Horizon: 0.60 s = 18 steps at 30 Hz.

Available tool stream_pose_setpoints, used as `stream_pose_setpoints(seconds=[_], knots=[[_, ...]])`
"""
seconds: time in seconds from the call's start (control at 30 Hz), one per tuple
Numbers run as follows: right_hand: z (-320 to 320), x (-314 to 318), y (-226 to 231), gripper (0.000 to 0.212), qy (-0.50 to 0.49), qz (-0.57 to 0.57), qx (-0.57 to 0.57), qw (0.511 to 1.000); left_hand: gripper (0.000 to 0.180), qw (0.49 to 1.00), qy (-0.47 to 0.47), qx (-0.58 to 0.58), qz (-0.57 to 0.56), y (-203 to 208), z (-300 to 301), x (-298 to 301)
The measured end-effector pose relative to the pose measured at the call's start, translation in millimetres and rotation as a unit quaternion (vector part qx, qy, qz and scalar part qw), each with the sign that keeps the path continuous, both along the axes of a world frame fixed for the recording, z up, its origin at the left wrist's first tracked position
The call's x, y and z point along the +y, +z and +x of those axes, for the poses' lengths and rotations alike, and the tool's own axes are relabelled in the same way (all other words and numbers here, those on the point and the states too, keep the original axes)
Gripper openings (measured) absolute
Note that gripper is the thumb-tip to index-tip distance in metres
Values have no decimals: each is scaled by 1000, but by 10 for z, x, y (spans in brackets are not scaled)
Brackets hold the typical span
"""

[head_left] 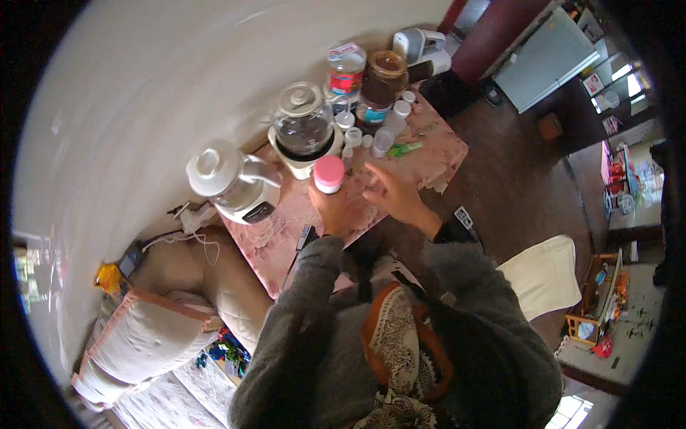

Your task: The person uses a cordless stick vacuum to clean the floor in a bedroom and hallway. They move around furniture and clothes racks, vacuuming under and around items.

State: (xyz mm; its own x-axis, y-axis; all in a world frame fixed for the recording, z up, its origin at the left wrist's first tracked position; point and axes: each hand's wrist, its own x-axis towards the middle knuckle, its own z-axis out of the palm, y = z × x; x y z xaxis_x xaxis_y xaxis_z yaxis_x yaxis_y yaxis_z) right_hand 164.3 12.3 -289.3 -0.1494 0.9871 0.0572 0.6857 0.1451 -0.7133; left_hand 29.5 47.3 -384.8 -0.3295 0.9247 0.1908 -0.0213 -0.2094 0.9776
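My left hand is closed around a small white jar with a pink lid, held upright over the near part of the table. To its right, my right hand hangs with fingers apart and nothing in them, a short way from the jar. The table wears a pink floral cloth. Just beyond the jar stands a glass kettle on a white base. Several small white-lidded containers stand beyond my right hand, with a green packet beside them.
At the table's left is a second glass kettle with a white lid. Large jars stand along the back, near a white appliance. A sofa lies at the left, a cream seat at the right.
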Motion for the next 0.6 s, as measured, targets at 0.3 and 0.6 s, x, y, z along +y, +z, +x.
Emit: stream_pose_setpoints(seconds=[0.3, 0.6], knots=[[1723, -754, -390, 39, -58, -165, 61, 983, 64, 991, 30, 122, 54, -479, 72, 46], [4206, -1563, -441, 36, -323, -153, 153, 921, 49, 977, 152, 147, -33, -243, 1560, -644]])
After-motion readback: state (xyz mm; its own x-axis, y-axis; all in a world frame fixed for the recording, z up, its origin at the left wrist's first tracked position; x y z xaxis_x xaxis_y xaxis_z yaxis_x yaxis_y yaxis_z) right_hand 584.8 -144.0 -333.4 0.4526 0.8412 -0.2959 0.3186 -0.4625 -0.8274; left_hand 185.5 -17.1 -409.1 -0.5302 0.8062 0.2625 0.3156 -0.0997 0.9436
